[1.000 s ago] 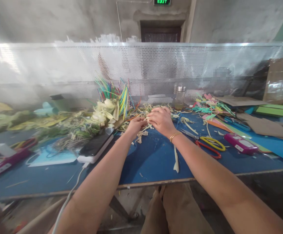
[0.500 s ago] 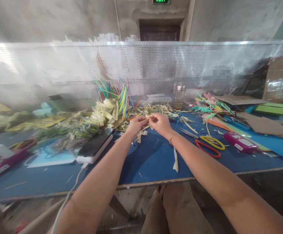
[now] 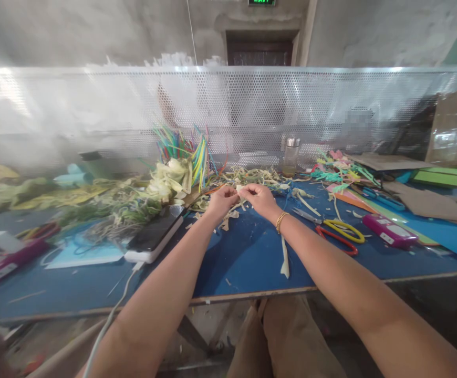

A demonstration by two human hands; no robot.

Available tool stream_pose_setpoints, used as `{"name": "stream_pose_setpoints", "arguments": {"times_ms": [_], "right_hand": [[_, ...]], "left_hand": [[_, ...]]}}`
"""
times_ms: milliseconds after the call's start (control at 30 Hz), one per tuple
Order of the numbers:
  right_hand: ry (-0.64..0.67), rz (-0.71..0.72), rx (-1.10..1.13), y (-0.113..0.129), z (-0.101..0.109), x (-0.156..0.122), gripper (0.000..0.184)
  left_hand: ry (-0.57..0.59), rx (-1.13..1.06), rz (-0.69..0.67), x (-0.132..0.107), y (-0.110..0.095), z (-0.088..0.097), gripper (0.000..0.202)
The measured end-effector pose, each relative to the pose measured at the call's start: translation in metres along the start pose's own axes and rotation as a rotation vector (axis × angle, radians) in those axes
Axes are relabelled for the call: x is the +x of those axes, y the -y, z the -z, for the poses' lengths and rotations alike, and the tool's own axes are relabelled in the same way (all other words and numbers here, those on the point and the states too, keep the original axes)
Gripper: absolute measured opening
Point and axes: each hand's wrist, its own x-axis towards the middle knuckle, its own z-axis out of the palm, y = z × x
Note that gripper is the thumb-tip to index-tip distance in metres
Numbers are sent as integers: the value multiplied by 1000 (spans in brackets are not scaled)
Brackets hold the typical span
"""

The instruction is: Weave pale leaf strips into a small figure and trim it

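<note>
Above the middle of the blue table [image 3: 232, 268], my left hand [image 3: 221, 202] and my right hand [image 3: 259, 198] meet, fingertips pinched around a small pale cream strip [image 3: 239, 187]. Most of the strip is hidden by the fingers. Under and behind the hands lie cream and greenish scraps [image 3: 252, 174]. A longer pale strip [image 3: 284, 262] lies below my right wrist. Scissors [image 3: 339, 233] with one yellow and one red handle rest to the right of my right forearm.
A black and white power bank [image 3: 155, 236] with a white cable sits left of my left forearm. Behind it are a crumpled cream bundle [image 3: 171, 181] and coloured stems [image 3: 179, 144]. A glass bottle [image 3: 291, 157] stands at the back; a purple box [image 3: 390, 231] lies right.
The fingertips have shifted slightly around the pale strip, and a little more of it shows between them. The whole view has moved a touch; the things on the table stay put.
</note>
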Motion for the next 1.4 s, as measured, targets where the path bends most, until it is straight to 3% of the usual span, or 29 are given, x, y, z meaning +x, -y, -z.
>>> {"name": "stream_pose_setpoints", "arguments": {"times_ms": [300, 600, 1133, 1400], "right_hand": [[46, -73, -155, 0, 2, -1, 27], [68, -234, -35, -11, -2, 1, 21], [3, -182, 37, -20, -5, 4, 27], [-116, -185, -84, -15, -8, 0, 17]], "left_hand": [[18, 46, -1, -5, -5, 0, 16], [73, 100, -64, -3, -3, -2, 12], [91, 134, -164, 5, 6, 2, 17], [-9, 267, -215, 8, 13, 3, 13]]}}
